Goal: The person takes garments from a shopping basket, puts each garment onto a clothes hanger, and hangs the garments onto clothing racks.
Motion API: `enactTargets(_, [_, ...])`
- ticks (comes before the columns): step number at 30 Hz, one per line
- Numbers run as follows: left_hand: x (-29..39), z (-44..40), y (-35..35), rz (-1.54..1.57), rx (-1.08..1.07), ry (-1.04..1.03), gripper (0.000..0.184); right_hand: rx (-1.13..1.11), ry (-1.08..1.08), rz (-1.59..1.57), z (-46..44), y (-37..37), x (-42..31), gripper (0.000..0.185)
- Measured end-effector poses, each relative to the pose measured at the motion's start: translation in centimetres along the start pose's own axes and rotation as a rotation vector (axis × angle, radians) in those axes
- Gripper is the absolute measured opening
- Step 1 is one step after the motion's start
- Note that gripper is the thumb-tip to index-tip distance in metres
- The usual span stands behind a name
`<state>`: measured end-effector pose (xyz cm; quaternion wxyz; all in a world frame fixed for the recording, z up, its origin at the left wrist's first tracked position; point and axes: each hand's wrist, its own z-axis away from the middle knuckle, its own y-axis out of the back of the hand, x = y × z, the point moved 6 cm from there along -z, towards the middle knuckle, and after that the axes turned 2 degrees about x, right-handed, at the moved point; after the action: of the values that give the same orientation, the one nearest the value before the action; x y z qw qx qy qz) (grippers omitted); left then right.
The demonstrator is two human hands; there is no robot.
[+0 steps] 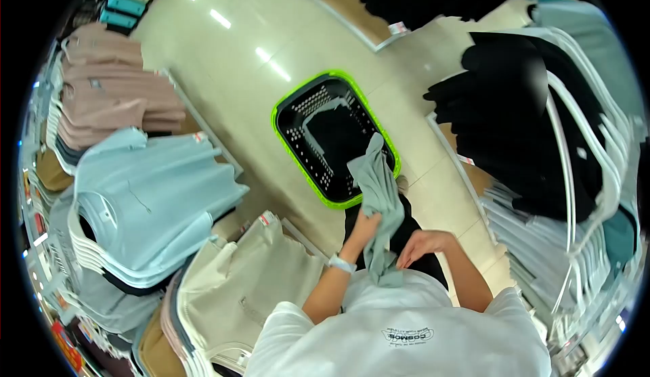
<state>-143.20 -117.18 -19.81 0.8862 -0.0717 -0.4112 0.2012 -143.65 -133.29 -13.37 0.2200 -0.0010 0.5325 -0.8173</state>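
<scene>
A grey-green garment (383, 191), bunched lengthwise, stretches from the near rim of a basket to the front of my white shirt. My left hand (365, 229), with a band at its wrist, is closed around the garment's left side near the middle. Beside the cloth's lower right edge is my right hand (425, 244), its fingers loosely bent and extended, the tips at or touching the fabric. The black basket (296, 157) with a bright green rim stands on the floor in front of me. Dark folded cloth (333, 132) with a grey edge lies inside it.
Light blue shirts (156, 201), beige tops (247, 289) and pink tops (115, 96) hang on racks at left. Black garments (508, 126) and white hangers (562, 133) crowd the right. A low display platform (359, 11) borders the pale tiled floor (237, 72).
</scene>
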Motion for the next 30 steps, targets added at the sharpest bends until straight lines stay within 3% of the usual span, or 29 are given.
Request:
enactTargets(1, [3.7, 2.6, -2.3, -0.040, -0.081, -0.135, 0.027, 0.257, -0.006, 0.114, 2.2, 1.5, 0.2, 0.028])
enactTargets(2, [5.3, 5.0, -4.8, -0.140, -0.269, -0.187, 0.027, 0.490, 0.132, 0.015, 3.8, 5.0, 1.9, 0.036])
enactTargets(3, [6.6, 6.8, -7.1, -0.240, -0.458, -0.246, 0.026, 0.667, 0.285, -0.106, 5.0, 3.6, -0.2, 0.048])
enactTargets(5, [8.9, 10.4, -11.4, -0.704, -0.704, -0.509, 0.028, 0.606, 0.514, -0.504, 5.1, 1.8, -2.2, 0.059])
enactTargets(6, [10.4, 12.4, -13.9, -0.894, -0.871, -0.494, 0.029, 0.538, 0.617, -0.687, 5.1, 0.6, -3.8, 0.062])
enactTargets(10, [7.6, 16.9, -18.8, -1.181, -1.200, -0.501, 0.032, 0.734, 0.717, -0.263, 6.4, -2.5, -6.5, 0.051])
enactTargets(11, [6.9, 17.4, -19.0, -1.168, -1.185, -0.472, 0.033, 0.760, 0.752, -0.141, 7.2, -3.8, -6.3, 0.047])
enactTargets(14, [7.7, 18.9, -19.6, -1.090, -1.152, -0.374, 0.045, 0.530, 0.761, -0.556, 10.3, -5.9, -2.4, 0.043])
enactTargets(15, [7.7, 19.2, -19.9, -0.998, -1.274, -0.298, 0.050, 0.465, 0.830, -0.572, 11.8, -7.0, -1.5, 0.043])
enactTargets(17, [8.0, 19.3, -18.8, -0.999, -1.187, -0.140, 0.061, 0.333, 0.971, -0.614, 14.4, -10.4, 1.2, 0.045])
enactTargets(19, [6.6, 17.9, -17.6, -0.382, -1.161, 0.030, 0.083, 0.520, 1.099, -0.451, 17.1, -13.6, 3.8, 0.047])
enactTargets(21, [7.0, 17.4, -16.9, 0.051, -0.980, 0.154, 0.090, 0.830, 1.169, -0.211, 19.5, -14.9, 7.2, 0.048])
enactTargets(23, [9.9, 20.8, -21.4, -0.013, -0.993, 0.139, 0.090, 0.936, 1.214, 0.110, 20.5, -15.3, 10.4, 0.038])
enactTargets(24, [9.0, 20.8, -22.3, 0.134, -0.853, 0.232, 0.069, 0.966, 1.256, 0.343, 21.2, -16.5, 11.0, 0.035])
enactTargets(25, [8.8, 22.0, -24.6, 0.013, -0.815, 0.202, 0.060, 0.984, 1.280, 0.577, 21.7, -17.9, 11.9, 0.032])
enactTargets(26, [9.3, 23.7, -27.8, -0.107, -0.774, 0.165, 0.052, 1.092, 1.166, 0.730, 23.2, -19.7, 12.4, 0.028])
enactTargets(29, [6.8, 26.0, -32.3, -0.304, -0.735, 0.039, 0.035, 1.246, 1.260, 0.677, 25.7, -20.5, 16.1, 0.031])
enactTargets(30, [6.0, 27.0, -33.4, -0.345, -0.740, 0.001, 0.032, 1.233, 1.392, 0.634, 27.1, -21.2, 17.2, 0.030])
